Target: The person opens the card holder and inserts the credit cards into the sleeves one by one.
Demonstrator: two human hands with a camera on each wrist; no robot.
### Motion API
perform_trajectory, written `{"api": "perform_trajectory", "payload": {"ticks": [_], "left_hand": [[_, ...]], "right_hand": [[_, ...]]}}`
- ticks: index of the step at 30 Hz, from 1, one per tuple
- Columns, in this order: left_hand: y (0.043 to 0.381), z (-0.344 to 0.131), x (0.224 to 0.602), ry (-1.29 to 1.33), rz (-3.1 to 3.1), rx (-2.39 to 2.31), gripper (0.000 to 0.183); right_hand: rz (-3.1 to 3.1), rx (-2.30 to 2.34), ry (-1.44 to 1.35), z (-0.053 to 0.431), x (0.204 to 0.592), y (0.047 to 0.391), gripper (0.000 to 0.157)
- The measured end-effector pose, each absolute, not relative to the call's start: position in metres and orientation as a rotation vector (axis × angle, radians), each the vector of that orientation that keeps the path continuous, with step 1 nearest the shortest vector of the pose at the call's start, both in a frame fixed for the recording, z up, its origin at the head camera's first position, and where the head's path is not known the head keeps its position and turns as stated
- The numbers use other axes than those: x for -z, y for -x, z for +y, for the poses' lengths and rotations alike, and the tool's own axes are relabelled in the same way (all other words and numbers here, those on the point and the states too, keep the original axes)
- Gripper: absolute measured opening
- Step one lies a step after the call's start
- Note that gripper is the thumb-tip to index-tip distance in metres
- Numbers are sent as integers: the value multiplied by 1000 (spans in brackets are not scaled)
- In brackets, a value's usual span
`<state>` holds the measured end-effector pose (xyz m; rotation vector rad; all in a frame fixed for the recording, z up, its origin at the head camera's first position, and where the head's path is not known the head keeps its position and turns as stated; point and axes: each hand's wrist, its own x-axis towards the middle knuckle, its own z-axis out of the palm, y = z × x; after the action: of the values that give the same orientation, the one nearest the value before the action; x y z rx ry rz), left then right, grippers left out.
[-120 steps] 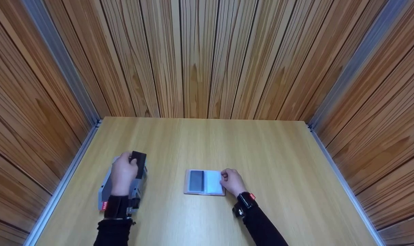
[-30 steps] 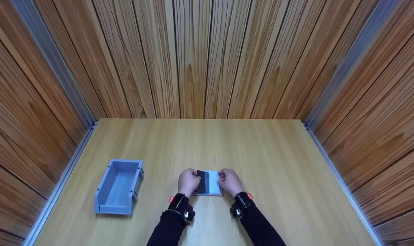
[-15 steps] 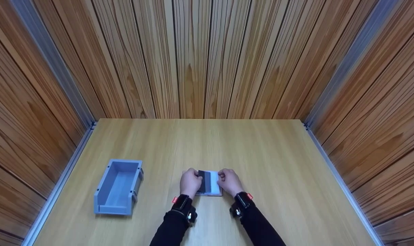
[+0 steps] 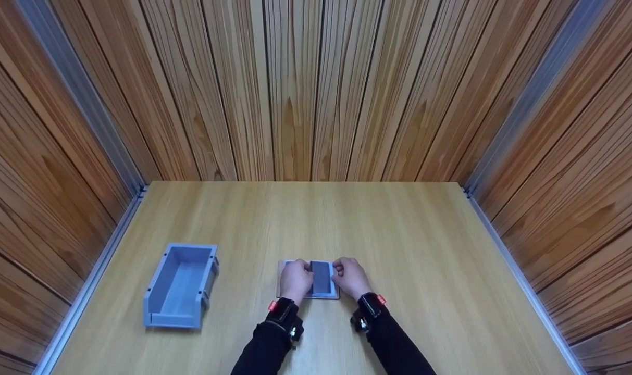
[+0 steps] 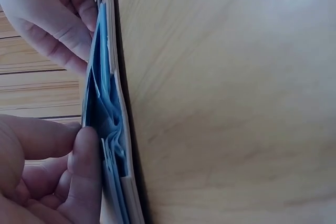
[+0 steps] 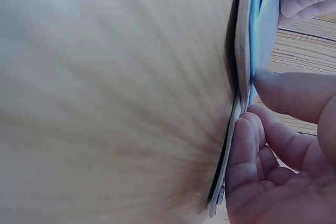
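An open card holder [image 4: 334, 296] with a pinkish cover and clear bluish sleeves lies on the table. My left hand [image 4: 296, 279] covers much of its left page. Between thumb and finger it pinches the left edge of a dark card [image 4: 321, 277], which lies over the right page. In the left wrist view the sleeves [image 5: 111, 114] bulge apart beneath those fingertips. My right hand [image 4: 351, 276] holds the holder's right edge. The right wrist view shows its thumb [image 6: 294, 90] on the sleeve side, its curled fingers beside the cover and a flap with a metal snap [image 6: 220, 195].
A grey-blue open-front bin [image 4: 174, 319] stands to the left on the wooden table [image 4: 399, 224]. Wood-plank walls [image 4: 300, 88] with metal corner rails [image 4: 545, 83] close in the back and sides.
My left hand has come from the bin to the holder with the dark card. Over the last second it has slid rightward, and the card now lies flatter over the right page. My right hand stays put.
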<state>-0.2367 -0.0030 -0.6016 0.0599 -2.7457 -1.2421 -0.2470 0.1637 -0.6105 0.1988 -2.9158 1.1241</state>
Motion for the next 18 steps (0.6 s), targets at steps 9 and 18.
{"api": "perform_trajectory", "payload": {"ticks": [9,18], "left_hand": [[233,-8,601,-81,-2758,1257,7],[235,-16,602,-60,-2667,1297,9]], "right_hand": [[-2920,-1162,-189,162,610,247,23],[-2935,-1188,-138,163,610,247,24]]}}
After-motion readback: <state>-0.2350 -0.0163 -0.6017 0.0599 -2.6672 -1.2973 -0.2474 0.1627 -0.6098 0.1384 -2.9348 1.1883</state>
